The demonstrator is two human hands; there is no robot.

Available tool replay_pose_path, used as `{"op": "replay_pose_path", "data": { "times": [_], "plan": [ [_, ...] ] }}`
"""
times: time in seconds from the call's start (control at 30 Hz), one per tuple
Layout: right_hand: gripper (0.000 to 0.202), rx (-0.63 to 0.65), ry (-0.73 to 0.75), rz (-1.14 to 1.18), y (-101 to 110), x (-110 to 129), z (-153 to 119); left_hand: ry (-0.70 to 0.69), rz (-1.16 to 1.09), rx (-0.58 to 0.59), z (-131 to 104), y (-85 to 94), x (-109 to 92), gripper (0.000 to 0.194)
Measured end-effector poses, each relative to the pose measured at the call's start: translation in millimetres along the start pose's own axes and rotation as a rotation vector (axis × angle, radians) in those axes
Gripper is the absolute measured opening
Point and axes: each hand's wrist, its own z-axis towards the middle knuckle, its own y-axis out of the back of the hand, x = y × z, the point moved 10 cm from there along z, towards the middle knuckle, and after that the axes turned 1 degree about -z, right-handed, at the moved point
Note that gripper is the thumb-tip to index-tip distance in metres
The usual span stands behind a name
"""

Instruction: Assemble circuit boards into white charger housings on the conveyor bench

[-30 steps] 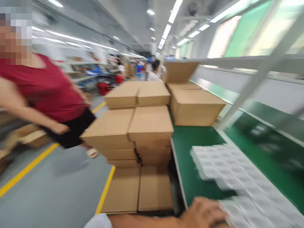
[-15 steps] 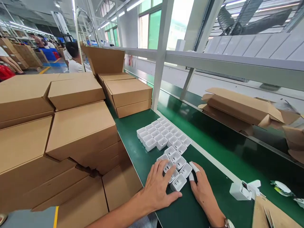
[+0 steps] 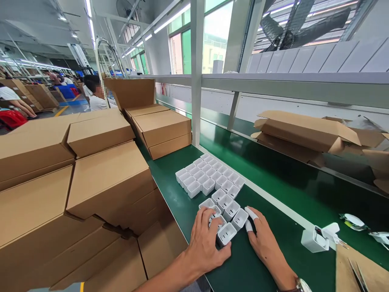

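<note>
The left hand (image 3: 208, 245) arches, fingers spread, over the near cluster of slotted white plastic housings (image 3: 227, 234); whether it grips any cannot be told. The right hand (image 3: 265, 240), two fingertips in white finger cots (image 3: 251, 213), is loosely parted at the cluster's right edge. A larger block of housings (image 3: 208, 186) stands beyond both hands. Light, even pressure from both sides would likely keep rows square. No lettering is legible, including on the cardboard cartons (image 3: 109, 172) left of the left hand.
</note>
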Motion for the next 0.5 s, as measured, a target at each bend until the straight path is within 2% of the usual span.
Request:
{"op": "replay_pose_path", "data": {
  "times": [0.2,0.3,0.5],
  "plan": [
    [0.049,-0.006,-0.030,-0.009,-0.7,1.1,1.6,-0.011,0.074,-0.069,15.0,16.9,21.6,0.035],
    [0.050,-0.013,-0.023,-0.008,1.0,5.3,2.5,-0.009,0.084,-0.046,21.2,13.9,28.5,0.037],
    [0.050,-0.005,0.064,0.010,11.3,30.3,6.4,-0.023,0.112,0.012,24.2,8.5,35.5,0.048]
  ]
}}
